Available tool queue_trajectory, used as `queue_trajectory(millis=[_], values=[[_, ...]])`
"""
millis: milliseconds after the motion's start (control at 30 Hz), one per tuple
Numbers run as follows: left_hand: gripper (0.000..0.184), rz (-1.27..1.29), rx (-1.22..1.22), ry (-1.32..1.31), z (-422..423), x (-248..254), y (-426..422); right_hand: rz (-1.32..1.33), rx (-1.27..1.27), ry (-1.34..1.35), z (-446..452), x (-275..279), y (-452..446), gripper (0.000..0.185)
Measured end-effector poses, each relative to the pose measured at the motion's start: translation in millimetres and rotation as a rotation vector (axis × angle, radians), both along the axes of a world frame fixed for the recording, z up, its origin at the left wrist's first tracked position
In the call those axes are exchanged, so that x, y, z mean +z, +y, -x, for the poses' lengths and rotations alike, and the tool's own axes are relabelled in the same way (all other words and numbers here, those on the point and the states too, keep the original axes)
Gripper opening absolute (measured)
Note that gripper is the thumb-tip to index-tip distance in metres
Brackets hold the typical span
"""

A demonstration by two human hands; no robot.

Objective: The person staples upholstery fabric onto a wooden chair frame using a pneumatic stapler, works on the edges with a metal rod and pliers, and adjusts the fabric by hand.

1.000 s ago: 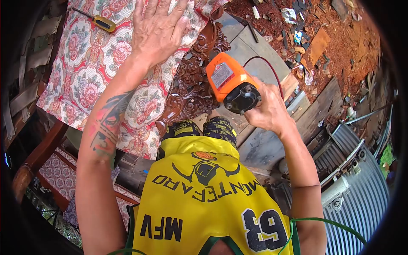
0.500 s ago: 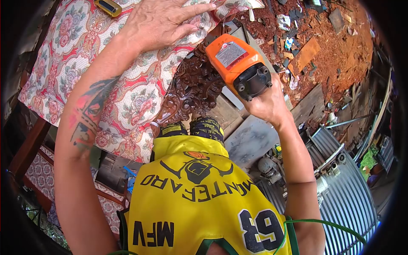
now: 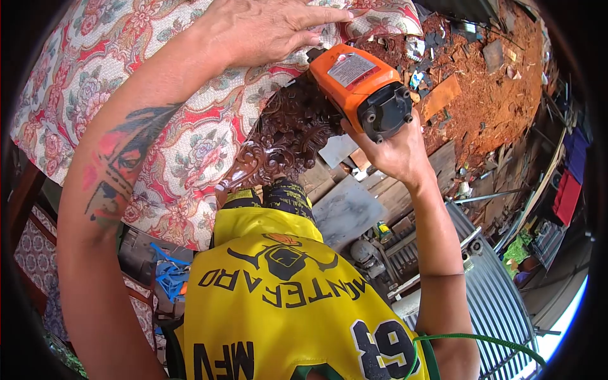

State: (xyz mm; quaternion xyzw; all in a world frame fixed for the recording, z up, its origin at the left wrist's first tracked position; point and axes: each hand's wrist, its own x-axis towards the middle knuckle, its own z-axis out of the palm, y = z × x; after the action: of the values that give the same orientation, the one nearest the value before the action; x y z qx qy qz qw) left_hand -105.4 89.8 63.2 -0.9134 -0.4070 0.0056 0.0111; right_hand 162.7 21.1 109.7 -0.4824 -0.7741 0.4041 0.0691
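Observation:
Floral fabric [image 3: 196,149] in red and cream lies over a piece of furniture with a carved dark wood edge [image 3: 285,136]. My left hand [image 3: 263,31] rests on the fabric near the top, palm down with fingers spread. In my right hand [image 3: 399,149] is an orange and black power tool [image 3: 354,79], its handle mostly hidden behind its body. The tool's front end is close to the border between the fabric and the carved wood, and its tip is hard to make out.
Wood scraps and red-brown debris [image 3: 475,107] cover the ground at the upper right. Corrugated metal sheet [image 3: 500,297] stands at the lower right. Blue strapping [image 3: 171,275] lies at the lower left, and a patterned seat [image 3: 35,256] shows further left.
The view has shifted along the carved edge. My left hand has slid right across the fabric, closer to the orange tool. The yellow-handled screwdriver has left the view.

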Motion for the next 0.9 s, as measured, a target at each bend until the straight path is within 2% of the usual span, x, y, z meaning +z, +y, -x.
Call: queue_trajectory(millis=[67,133,167,200,267,300,433,500,533,600,800,900], values=[[0.051,-0.027,-0.007,-0.012,2,-5,1,-0.038,0.065,-0.023,1,-3,4,0.022],[0.051,-0.026,-0.036,-0.098,1,-7,1,0.071,-0.048,-0.009,8,2,3,0.023],[0.052,-0.032,-0.051,-0.065,3,-6,2,0.135,-0.019,-0.103,7,6,5,0.031],[0.052,-0.032,-0.034,-0.071,3,-1,1,0.134,-0.004,-0.109,8,6,6,0.031],[0.051,-0.014,-0.003,0.108,3,8,-3,0.128,-0.034,-0.056,11,5,6,0.032],[0.051,-0.052,-0.002,0.077,4,4,-4,0.045,-0.013,-0.008,12,0,6,0.022],[0.050,0.007,0.002,-0.093,5,-12,-6,0.112,-0.051,-0.082,16,3,6,0.023],[0.052,-0.149,-0.002,-0.243,1,-21,-5,0.144,-0.079,-0.134,15,1,6,0.024],[0.052,-0.151,0.007,-0.246,2,-17,-8,0.142,-0.070,-0.138,16,0,7,0.024],[0.054,0.020,0.032,-0.198,5,-3,-16,0.106,-0.078,-0.075,18,-2,7,0.025],[0.049,-0.098,0.027,-0.220,2,-18,-12,0.119,-0.079,-0.075,18,-2,6,0.028],[0.049,-0.012,0.000,-0.229,8,-7,-13,0.109,-0.078,-0.022,19,-5,7,0.029]])
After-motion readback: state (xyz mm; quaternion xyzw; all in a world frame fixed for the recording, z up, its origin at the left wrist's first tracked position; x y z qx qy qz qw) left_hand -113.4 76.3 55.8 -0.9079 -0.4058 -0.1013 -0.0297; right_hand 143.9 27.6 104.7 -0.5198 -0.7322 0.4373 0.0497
